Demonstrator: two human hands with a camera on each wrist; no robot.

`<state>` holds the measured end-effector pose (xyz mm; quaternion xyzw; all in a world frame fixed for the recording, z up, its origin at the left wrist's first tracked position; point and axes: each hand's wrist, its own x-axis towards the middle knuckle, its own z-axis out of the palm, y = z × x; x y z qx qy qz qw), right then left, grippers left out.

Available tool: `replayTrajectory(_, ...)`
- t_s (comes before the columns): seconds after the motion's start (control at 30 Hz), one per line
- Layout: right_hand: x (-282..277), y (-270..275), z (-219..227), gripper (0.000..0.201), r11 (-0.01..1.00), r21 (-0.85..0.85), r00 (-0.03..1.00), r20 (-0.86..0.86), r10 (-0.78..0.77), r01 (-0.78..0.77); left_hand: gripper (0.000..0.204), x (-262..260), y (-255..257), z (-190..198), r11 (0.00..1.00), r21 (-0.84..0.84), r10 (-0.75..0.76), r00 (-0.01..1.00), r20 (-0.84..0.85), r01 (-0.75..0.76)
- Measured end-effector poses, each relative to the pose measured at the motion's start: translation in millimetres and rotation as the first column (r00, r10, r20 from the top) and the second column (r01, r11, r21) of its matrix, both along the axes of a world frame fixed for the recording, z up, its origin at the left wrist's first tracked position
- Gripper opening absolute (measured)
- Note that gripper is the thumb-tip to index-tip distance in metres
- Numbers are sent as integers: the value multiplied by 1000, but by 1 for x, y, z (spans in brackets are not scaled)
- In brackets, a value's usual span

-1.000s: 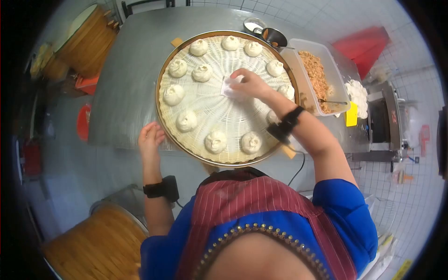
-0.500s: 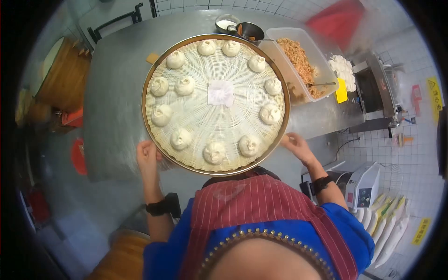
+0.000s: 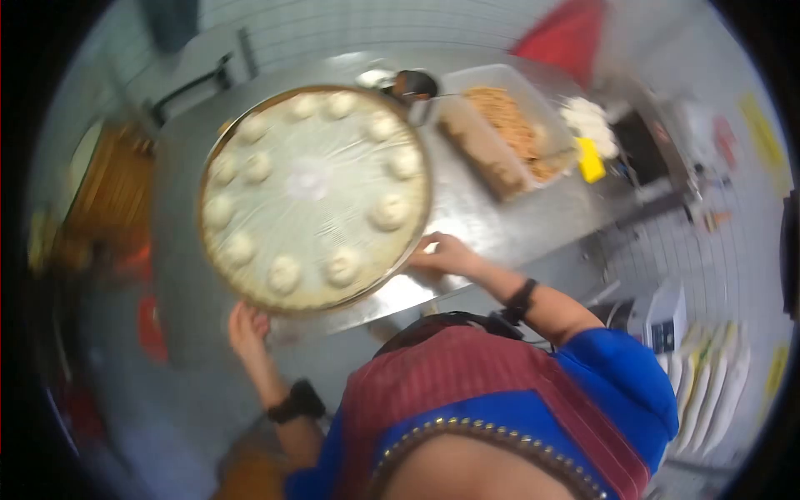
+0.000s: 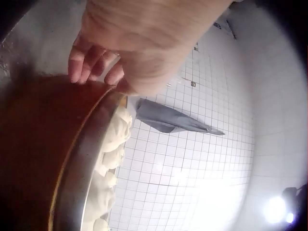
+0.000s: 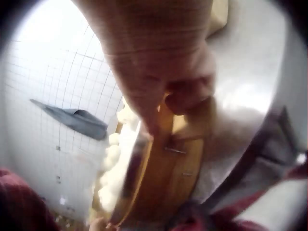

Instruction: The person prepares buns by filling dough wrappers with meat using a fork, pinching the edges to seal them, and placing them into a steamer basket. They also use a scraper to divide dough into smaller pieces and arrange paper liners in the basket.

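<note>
A round steamer tray (image 3: 317,310) with a metal rim and woven base holds several pleated white buns (image 3: 342,266) around its edge, one set further in, and a white paper square (image 3: 307,182) near the middle. At its lower left, my left hand (image 3: 248,332) curls its fingers against the outer wall, the fingertips touching it in the left wrist view. My right hand (image 3: 446,254) grips the lower right side; in the right wrist view its fingers close round a block handle (image 5: 185,126) on the wooden wall (image 5: 168,180).
A clear tub (image 3: 546,179) of orange-brown filling stands right of the tray, a dark bowl (image 3: 417,84) behind. White dough pieces (image 3: 587,121) and a yellow card (image 3: 591,160) lie further right on the steel table (image 3: 492,237). A chair stands at the back left.
My right hand has left the paper square and come to the tray's right side. The tray has slid left, away from the tub, and both hands have moved with it. The head view has shifted.
</note>
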<state>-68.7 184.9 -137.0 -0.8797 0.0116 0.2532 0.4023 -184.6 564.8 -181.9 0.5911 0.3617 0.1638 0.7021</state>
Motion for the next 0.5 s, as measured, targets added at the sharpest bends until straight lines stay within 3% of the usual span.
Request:
replayTrajectory(0.03,2,8,-3,69,998,64,999,29,23,-25,31,-3,3,-5,1000,0,-11,1000,4,11)
replayTrajectory(0.07,4,18,4,63,997,-4,996,47,74,-74,29,-10,6,-11,1000,3,-6,1000,1,6)
replayTrajectory(0.17,0,26,-7,35,982,147,986,129,101,-120,20,-32,19,-35,986,-35,-162,986,-37,161)
replayTrajectory(0.23,-8,9,26,21,914,400,972,-232,30,68,17,-48,16,-33,942,-63,-335,936,-113,329)
replayTrajectory(0.3,-5,-27,15,26,892,418,939,-344,-22,174,17,-53,-11,-24,843,-121,-537,818,-207,523)
replayTrajectory(0.4,-10,-94,25,29,853,367,913,-311,-263,370,17,-40,-78,27,687,-187,-725,642,-251,703)
replayTrajectory(0.43,-12,-118,30,28,842,331,900,-255,-354,425,17,-31,-100,44,599,-223,-799,551,-242,769)
replayTrajectory(0.47,-12,-142,32,26,883,222,911,-98,-401,413,17,-22,-118,54,589,-223,-805,540,-246,776)
replayTrajectory(0.5,-9,-171,19,25,824,232,849,-13,-529,517,18,-13,-135,64,516,-222,-855,485,-182,827)
